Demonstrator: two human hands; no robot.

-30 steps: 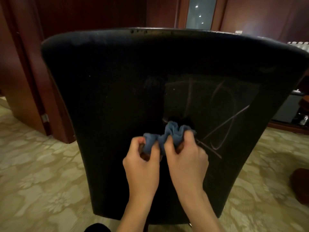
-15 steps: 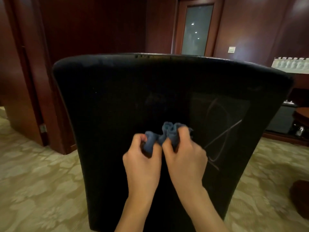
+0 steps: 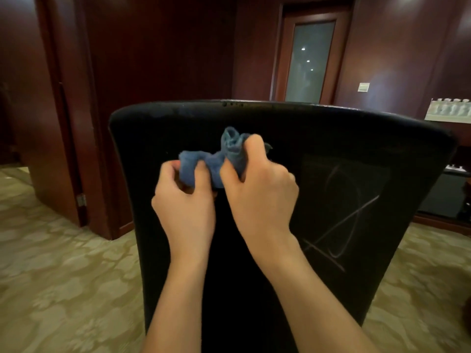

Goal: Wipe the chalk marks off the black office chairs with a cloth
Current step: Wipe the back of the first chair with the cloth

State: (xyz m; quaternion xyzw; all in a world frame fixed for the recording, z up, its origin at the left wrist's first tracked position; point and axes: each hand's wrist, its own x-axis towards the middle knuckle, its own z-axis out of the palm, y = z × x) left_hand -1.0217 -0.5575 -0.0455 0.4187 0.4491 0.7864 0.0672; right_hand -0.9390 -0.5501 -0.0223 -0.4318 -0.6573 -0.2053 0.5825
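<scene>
The back of a black office chair (image 3: 158,138) fills the middle of the view. Pale chalk marks (image 3: 341,222), a loop crossed by straight lines, show on its right half. A bunched blue cloth (image 3: 216,159) is held in front of the chair back's upper middle. My left hand (image 3: 186,207) grips the cloth's left end with curled fingers. My right hand (image 3: 260,197) grips its right end, and a fold of cloth sticks up above the fingers. Both hands are to the left of the chalk marks.
Patterned beige carpet (image 3: 58,281) lies around the chair. Dark wood wall panels (image 3: 158,47) and a door with a glass pane (image 3: 308,59) stand behind. A low dark cabinet (image 3: 448,197) and a white row of bottles (image 3: 448,110) are at the right.
Both hands have lifted the cloth from the chair back's middle towards its top. The view has tilted up, showing more of the wall and door.
</scene>
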